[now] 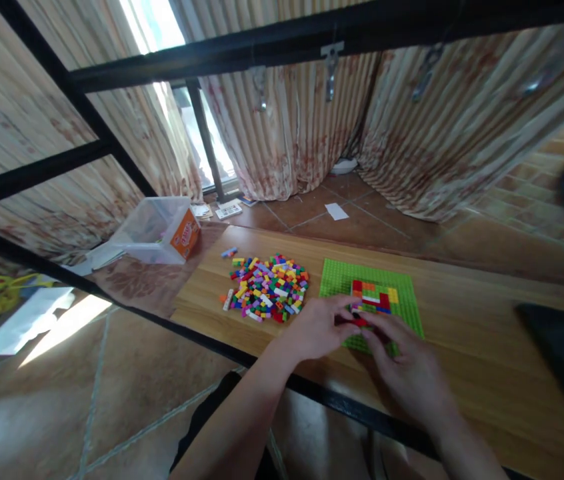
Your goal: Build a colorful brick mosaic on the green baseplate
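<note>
Head view, and a small red plastic brick (360, 322) is pinched between the closed fingertips of the left hand (321, 327) and the right hand (407, 353). It is held at the near side of a flat, multicoloured brick patchwork (372, 297) on a bright green studded baseplate (333, 272); whether contact is made below cannot be told. To the left, a loose multicoloured brick heap (271, 287) is spread across the brown wooden tabletop (467, 320).
</note>
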